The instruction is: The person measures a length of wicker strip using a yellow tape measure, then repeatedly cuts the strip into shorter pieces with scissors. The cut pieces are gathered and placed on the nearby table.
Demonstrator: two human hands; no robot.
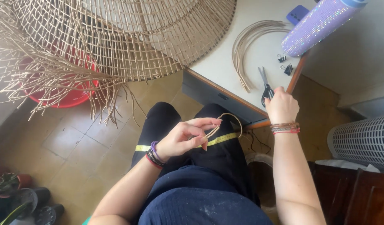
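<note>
We are looking down at our lap, and going from the left, potted plants (pixel 17 196) are sitting on the floor well below and to the left of our left hand (pixel 184 137), while a red basin (pixel 71 98) is lying up to its left under the big woven rattan piece (pixel 117 37), whose loose strand ends are hanging down above that hand. Our left hand is resting over our dark-trousered thigh with the fingers curled, pinching a thin looped rattan strand (pixel 230 121) between thumb and fingertips; the loop is curving out just to the right of the hand. A yellow measuring tape (pixel 223 138) is lying across both thighs, passing right under that hand. Farther right, our right hand (pixel 281 106) is reaching up to the edge of the tabletop (pixel 217 62), its fingers closing on the black handles of the scissors (pixel 265 85), whose blades are pointing away from us. Above and left of this hand a bundle of curved rattan strands (pixel 250 46) is lying on the tabletop; just above it sit two binder clips (pixel 285 64), a glittery purple cylinder (pixel 317 25) and a blue phone (pixel 297 13). A white slatted heater (pixel 360 139) is standing to the hand's right.
</note>
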